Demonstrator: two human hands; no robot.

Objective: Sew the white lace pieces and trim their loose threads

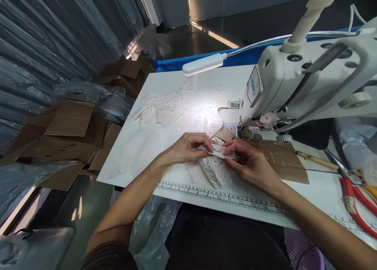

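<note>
My left hand (193, 147) has the lace (213, 171) pinched between thumb and fingertips, and my right hand (249, 160) is pinching the same piece a little further along, so neither hand is wide, both are closed down on fabric. Using the sewing machine (273, 77) as the landmark: the lace sits on my side of its needle end, a bit to the left. The gripped edge runs straight across the gap between my two hands, and the loose part drops below them over the bench (132, 156), near the printed ruler (203, 192) on the machine's near side. There's a bright bunch of lace (206, 120) just left of the machine's needle, and honestly I can't tell if it's joined to what I'm holding. More white lace (165, 107) is spread out further left of the machine. The lamp (203, 64) is left of the machine head, brown card (282, 164) lies on its near side, and the red-handled tool (349, 197) is in front of the machine, off to the right.
</note>
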